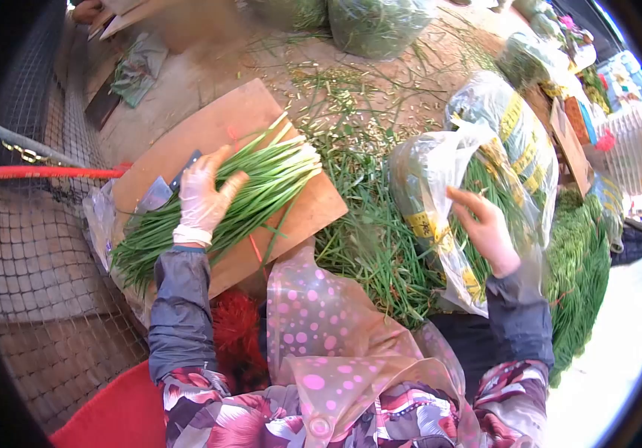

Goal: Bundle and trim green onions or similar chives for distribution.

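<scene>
My left hand (205, 193), in a thin whitish glove, lies over a bunch of long green chives (261, 175) with its thumb spread from the fingers. The chives rest across a brown board (302, 216), pale cut ends toward the upper right. Close by the fingers is a dark handle (188, 170), and a flat metal blade (155, 196) shows at the board's left side. My right hand (489, 228) reaches with fingers stretched apart, fingertips at the side of a clear plastic bag (440, 168) with more greens inside.
Loose trimmings (366, 231) cover the ground between board and bags. A large heap of greens (578, 261) stands at far right. Left are wire netting (30, 276) and a red pole (52, 172). Filled bags (381, 26) stand ahead; a spotted plastic apron (321, 306) covers my lap.
</scene>
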Action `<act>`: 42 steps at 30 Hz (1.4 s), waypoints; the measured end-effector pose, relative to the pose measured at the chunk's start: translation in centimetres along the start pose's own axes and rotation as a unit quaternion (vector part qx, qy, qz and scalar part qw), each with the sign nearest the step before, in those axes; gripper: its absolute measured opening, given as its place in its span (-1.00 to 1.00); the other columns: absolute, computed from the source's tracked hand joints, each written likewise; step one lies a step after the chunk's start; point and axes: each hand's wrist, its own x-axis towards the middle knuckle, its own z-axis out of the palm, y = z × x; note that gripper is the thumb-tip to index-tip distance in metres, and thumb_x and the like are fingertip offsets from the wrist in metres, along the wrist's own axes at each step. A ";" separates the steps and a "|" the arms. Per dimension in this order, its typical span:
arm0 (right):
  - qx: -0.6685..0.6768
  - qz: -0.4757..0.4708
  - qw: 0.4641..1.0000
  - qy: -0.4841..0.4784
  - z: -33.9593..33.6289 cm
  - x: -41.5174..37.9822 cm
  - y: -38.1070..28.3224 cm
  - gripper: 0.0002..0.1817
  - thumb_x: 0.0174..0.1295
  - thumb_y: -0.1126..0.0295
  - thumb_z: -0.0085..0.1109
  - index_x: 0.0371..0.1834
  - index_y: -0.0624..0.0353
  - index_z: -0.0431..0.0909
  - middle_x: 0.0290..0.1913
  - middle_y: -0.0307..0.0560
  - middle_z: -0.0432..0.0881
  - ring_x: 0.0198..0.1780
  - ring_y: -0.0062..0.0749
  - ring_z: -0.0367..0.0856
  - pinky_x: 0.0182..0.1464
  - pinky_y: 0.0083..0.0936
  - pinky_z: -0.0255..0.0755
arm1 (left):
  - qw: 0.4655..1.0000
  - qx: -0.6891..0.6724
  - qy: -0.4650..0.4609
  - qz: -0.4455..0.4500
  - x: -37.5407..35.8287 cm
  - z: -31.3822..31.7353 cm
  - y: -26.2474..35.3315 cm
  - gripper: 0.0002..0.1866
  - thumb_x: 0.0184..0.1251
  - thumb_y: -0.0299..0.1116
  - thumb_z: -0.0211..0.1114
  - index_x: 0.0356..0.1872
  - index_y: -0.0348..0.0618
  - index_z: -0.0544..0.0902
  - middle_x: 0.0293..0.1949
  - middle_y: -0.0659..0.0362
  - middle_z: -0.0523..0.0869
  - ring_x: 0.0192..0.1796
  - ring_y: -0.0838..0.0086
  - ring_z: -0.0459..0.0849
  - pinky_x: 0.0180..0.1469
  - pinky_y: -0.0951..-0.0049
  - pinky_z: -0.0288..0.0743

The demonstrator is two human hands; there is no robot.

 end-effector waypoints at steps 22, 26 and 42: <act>-0.202 0.400 0.893 0.033 -7.6 -19.2 17.1 -0.06 -0.12 0.15 0.53 0.38 0.18 0.29 0.10 0.08 0.61 0.13 -0.09 0.58 0.16 -0.34 0.44 | 0.957 -0.174 0.082 -0.215 4.1 -1.6 -10.4 -0.80 0.40 -0.28 0.19 -0.19 -0.22 0.56 -0.40 0.30 0.51 -0.41 0.58 0.44 -0.35 0.53 0.37; -0.238 0.418 0.876 -0.044 -5.8 -20.8 15.5 0.00 -0.19 0.05 0.55 0.36 0.21 0.29 0.03 0.10 0.62 0.07 -0.12 0.61 0.09 -0.30 0.49 | 0.949 -0.135 0.113 -0.260 -4.0 -10.5 -12.2 -0.69 0.40 -0.24 0.17 -0.02 -0.28 0.53 -0.13 0.12 0.61 -0.11 0.39 0.58 -0.04 0.42 0.46; -0.162 0.445 0.876 -0.090 -3.4 -24.4 14.6 0.23 -0.21 0.02 0.50 0.52 0.22 -0.05 0.02 0.24 0.61 -0.03 0.03 0.66 0.03 -0.25 0.55 | 0.856 -0.183 -0.200 0.440 -6.7 10.3 35.2 -0.35 -0.17 -0.50 0.49 0.11 -0.21 0.54 0.06 -0.02 0.61 0.24 0.01 0.49 0.32 0.11 0.31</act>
